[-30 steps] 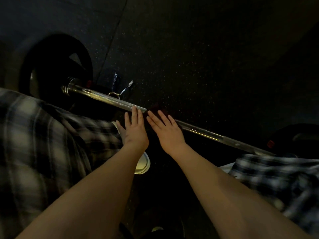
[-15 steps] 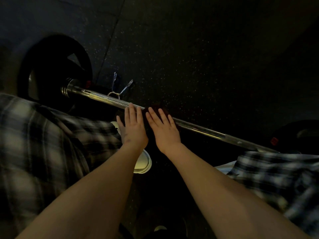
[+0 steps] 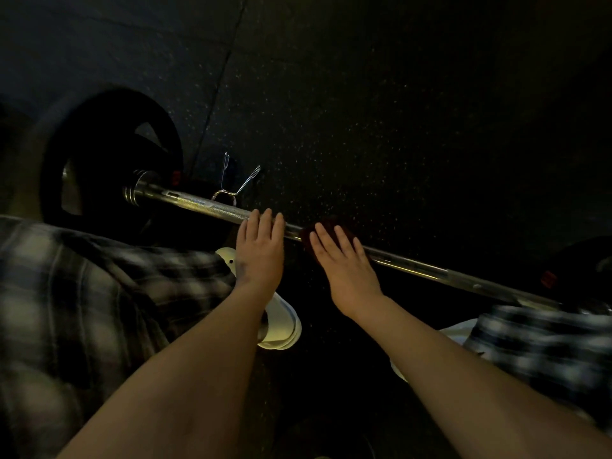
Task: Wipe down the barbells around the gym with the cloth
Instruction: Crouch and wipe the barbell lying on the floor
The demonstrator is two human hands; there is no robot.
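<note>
Now our right hand [image 3: 344, 263] presses the dark red cloth [image 3: 326, 225], fingers straight, onto the barbell [image 3: 430, 270], whose shaft runs from upper left to lower right. Our left hand [image 3: 261, 246] rests flat on it just beside; the longer bare stretch lies rightward, nearer the right hand.

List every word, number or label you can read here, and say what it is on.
No text here can be read.
The left red label, by the barbell collar: too blurred to read.
The right red label, near the bar's other end: too dark and blurred to read.
</note>
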